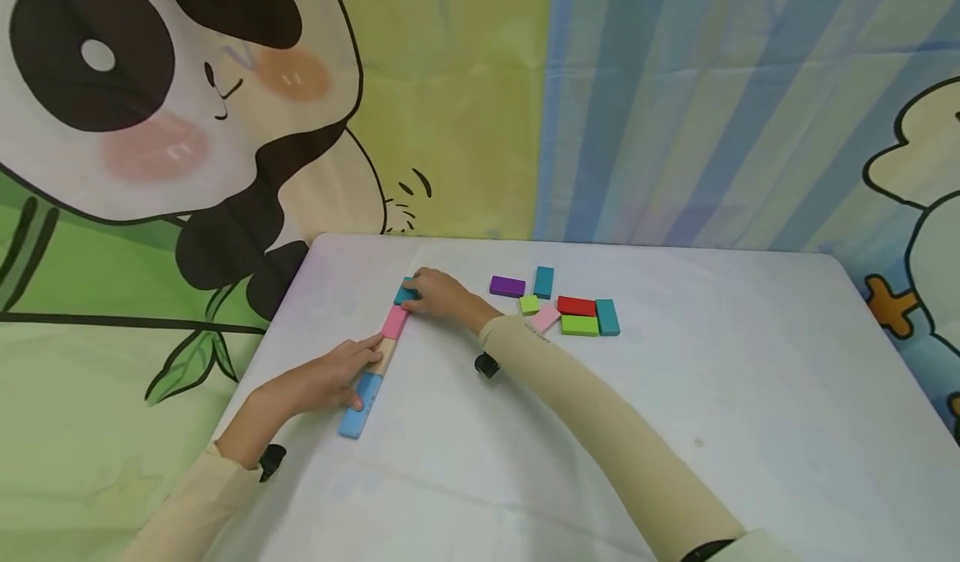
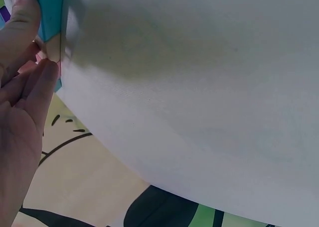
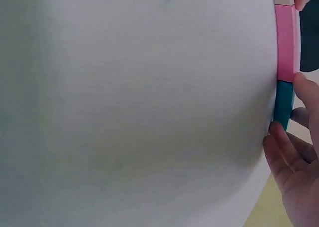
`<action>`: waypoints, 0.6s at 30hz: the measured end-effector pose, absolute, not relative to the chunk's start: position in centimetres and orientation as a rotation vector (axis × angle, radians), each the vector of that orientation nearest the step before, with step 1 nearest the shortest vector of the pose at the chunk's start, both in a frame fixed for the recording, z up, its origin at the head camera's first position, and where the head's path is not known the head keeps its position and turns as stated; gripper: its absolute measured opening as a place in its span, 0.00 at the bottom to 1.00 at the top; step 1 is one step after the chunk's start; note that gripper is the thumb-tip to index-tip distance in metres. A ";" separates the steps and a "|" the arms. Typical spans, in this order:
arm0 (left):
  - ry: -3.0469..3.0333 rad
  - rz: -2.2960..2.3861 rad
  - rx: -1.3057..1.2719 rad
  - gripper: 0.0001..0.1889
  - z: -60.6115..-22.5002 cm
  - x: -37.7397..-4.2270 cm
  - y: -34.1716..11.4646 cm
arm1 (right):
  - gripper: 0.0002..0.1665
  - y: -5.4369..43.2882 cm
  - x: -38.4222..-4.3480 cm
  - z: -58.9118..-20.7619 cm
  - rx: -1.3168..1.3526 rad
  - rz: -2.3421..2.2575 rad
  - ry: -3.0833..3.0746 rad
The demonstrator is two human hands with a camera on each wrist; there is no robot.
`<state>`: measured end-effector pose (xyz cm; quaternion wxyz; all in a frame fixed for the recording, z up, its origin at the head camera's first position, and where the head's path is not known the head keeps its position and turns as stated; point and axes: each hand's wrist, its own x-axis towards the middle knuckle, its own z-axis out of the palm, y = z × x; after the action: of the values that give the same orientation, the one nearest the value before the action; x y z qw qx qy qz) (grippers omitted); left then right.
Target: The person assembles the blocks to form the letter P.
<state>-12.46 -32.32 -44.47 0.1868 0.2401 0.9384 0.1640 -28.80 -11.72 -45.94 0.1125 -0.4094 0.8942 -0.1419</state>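
A line of flat toy blocks lies on the white table: a blue block [image 1: 362, 408] nearest, then a beige block [image 1: 385, 355], a pink block [image 1: 394, 322] and a teal block [image 1: 402, 295] farthest. My left hand [image 1: 341, 374] rests on the line from its left side, thumb on the blue block and fingertips on the beige one. At the far end, my right hand [image 1: 442, 295] pinches the teal block. In the right wrist view its thumb touches near the seam with the pink block [image 3: 286, 43], and its fingertips [image 3: 277, 130] meet the teal block's outer end.
Right of the line lie loose blocks: purple [image 1: 507, 286], teal [image 1: 543, 282], small green [image 1: 529, 304], pink [image 1: 546, 318], red [image 1: 576, 305], longer green [image 1: 580, 325] and another teal block [image 1: 608, 317]. The table's left edge [image 1: 258, 358] runs beside the line; a printed cloth [image 1: 465, 103] hangs behind.
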 end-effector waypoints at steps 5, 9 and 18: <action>2.628 0.480 0.647 0.43 -44.4 -12.6 -32.2 | 0.31 -11.4 -28.8 -46.5 -1.288 -0.359 2.653; 2.630 0.488 0.667 0.44 -44.2 -12.5 -32.2 | 0.30 -11.5 -28.4 -46.5 -1.254 -0.375 2.673; 2.641 0.453 0.669 0.41 -43.8 -12.4 -31.8 | 0.28 -12.3 -26.8 -46.2 -1.099 -0.255 2.754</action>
<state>-12.38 -31.75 -43.77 0.1885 0.2380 0.9391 0.1610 -26.84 -12.34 -46.23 0.0827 -0.3682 0.9221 -0.0855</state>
